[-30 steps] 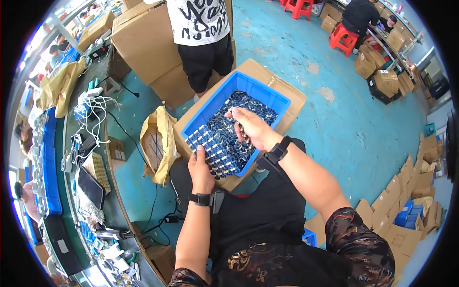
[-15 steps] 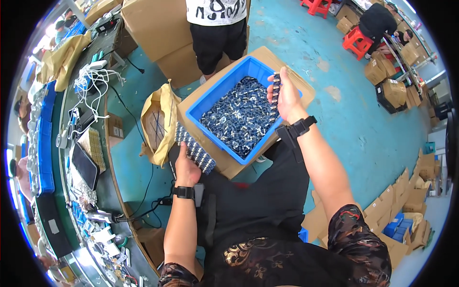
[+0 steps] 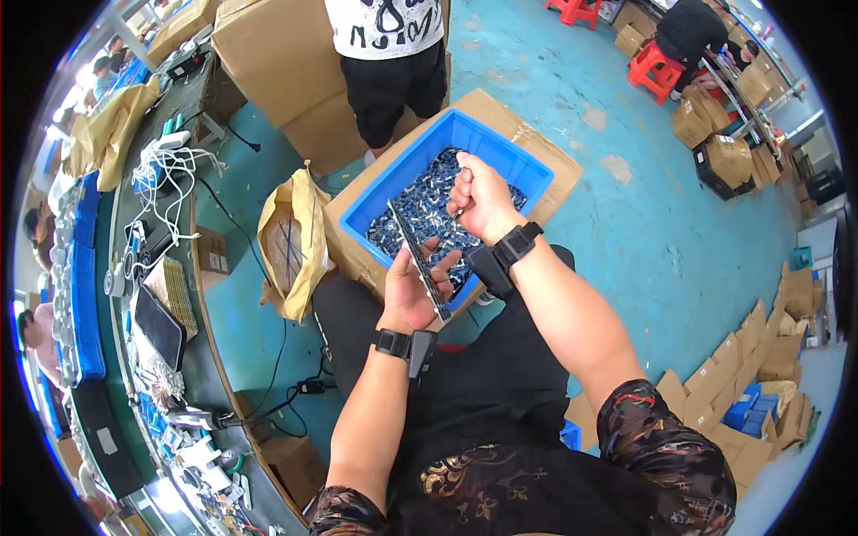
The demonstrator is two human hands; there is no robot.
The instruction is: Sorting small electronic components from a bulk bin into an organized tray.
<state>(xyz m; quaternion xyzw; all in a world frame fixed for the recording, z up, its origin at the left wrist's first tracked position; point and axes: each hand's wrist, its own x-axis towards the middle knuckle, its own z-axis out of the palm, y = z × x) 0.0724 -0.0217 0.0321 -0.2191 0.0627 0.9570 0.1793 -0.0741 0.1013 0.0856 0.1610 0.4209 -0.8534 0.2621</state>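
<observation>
My left hand (image 3: 407, 297) grips a thin circuit board panel (image 3: 416, 254) by its lower part, thumb on one side and fingers on the other. The panel is tilted nearly edge-on over the near left of a blue plastic bin (image 3: 523, 159). Many small dark blue board pieces with shiny metal ends (image 3: 413, 198) fill the bin. Above them, to the right of the panel, my right hand (image 3: 487, 201) is closed with its fingers curled in. Whatever it may hold is hidden by the fingers.
The bin stands on a cardboard box (image 3: 554, 183). A yellow sack (image 3: 308, 237) sits to its left. A workbench (image 3: 210, 330) with cables, a tablet and loose parts runs along the left. Beyond the bin stands a person in black shorts (image 3: 393, 89).
My left hand has moved right and up with the panel, turning it edge-on over the bin. My right hand has come left and closed; the board strip it held is no longer visible.
</observation>
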